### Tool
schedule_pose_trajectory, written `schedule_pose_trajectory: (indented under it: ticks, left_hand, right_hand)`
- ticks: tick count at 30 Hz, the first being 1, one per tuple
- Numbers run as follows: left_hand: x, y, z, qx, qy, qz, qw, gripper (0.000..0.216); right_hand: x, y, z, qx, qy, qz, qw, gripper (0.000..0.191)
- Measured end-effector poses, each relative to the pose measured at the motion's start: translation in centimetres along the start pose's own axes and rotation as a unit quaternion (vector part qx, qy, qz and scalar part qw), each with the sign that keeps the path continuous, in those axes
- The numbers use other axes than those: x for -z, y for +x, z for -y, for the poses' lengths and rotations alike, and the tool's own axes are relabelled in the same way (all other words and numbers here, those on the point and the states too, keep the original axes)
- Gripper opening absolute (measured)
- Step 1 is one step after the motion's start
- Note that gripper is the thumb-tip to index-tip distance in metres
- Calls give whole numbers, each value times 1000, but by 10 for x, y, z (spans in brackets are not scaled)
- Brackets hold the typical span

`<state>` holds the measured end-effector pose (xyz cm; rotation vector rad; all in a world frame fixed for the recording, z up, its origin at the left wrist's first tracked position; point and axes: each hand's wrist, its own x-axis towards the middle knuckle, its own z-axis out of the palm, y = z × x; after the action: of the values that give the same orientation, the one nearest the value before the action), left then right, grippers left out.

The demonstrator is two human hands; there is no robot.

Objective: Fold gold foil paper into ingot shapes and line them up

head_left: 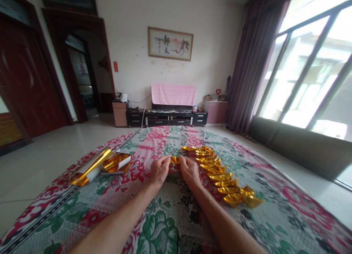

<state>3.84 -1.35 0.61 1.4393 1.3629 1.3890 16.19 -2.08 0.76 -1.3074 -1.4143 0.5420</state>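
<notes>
A small piece of gold foil paper [175,160] is stretched between my two hands above the flowered cloth. My left hand [160,170] pinches its left end, fingers closed. At the other end my right hand [189,170] is closed on it too. Just right of my right hand runs a slanting row of folded gold foil ingots [216,168], several of them side by side. To the left lie curled gold foil sheets with pale backs: a long roll [92,166] and a shorter curled stack [117,163]. My fingers hide part of the held piece.
The patterned cloth [158,224] covers the broad surface under my hands. Beyond it stands a low black cabinet [159,122], with a pink cloth [174,94] draped over something on top. A purple curtain [247,63] and large window are at right, a dark red door [30,70] at left.
</notes>
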Motion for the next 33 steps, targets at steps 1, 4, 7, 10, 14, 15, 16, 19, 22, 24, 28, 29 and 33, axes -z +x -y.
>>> schedule_pose_trajectory:
  ticks: [1, 4, 7, 10, 14, 15, 16, 19, 22, 24, 28, 29, 33]
  left_hand:
    - [0, 0, 0, -2, 1, 2, 1000, 36]
    - [0, 0, 1, -13, 9, 4, 1000, 36]
    - [0, 0, 2, -38, 30, -3, 999, 35]
    - [0, 0, 2, -50, 47, -7, 998, 34]
    - [0, 0, 1, -49, 53, -6, 997, 34]
    - [0, 0, 1, -47, 52, -6, 998, 34]
    - [0, 0, 1, -44, 51, -6, 998, 34]
    - [-1, -1, 0, -31, 44, -4, 999, 35]
    - [0, -2, -2, -24, 49, 0, 999, 34]
    - [1, -1, -3, -22, 59, -2, 998, 34]
    - [5, 2, -6, 37, 18, -4, 999, 35]
    - [6, 4, -7, 61, -2, -5, 998, 34]
    - [11, 7, -16, 145, -47, -14, 988, 31]
  right_hand:
    - [0, 0, 1, 2, 1, 6, 1000, 48]
    - [1, 0, 3, 3, 1, 17, 1000, 43]
    - [1, 0, 5, 6, -9, 8, 1000, 39]
    - [1, -1, 7, 18, -34, -8, 999, 36]
    - [2, -2, 10, 22, -55, -15, 998, 35]
    - [2, -2, 11, 24, -58, -15, 998, 35]
    - [2, -2, 11, 28, -60, -15, 998, 34]
    - [1, -2, 11, 36, -62, -14, 997, 31]
    - [1, -2, 11, 32, -64, -17, 997, 30]
    - [2, -2, 11, 11, -43, -6, 999, 34]
    - [2, 0, 8, -41, 26, 32, 998, 41]
    - [2, 0, 7, -41, 31, 30, 998, 39]
    - [0, 0, 2, 51, 13, -33, 998, 29]
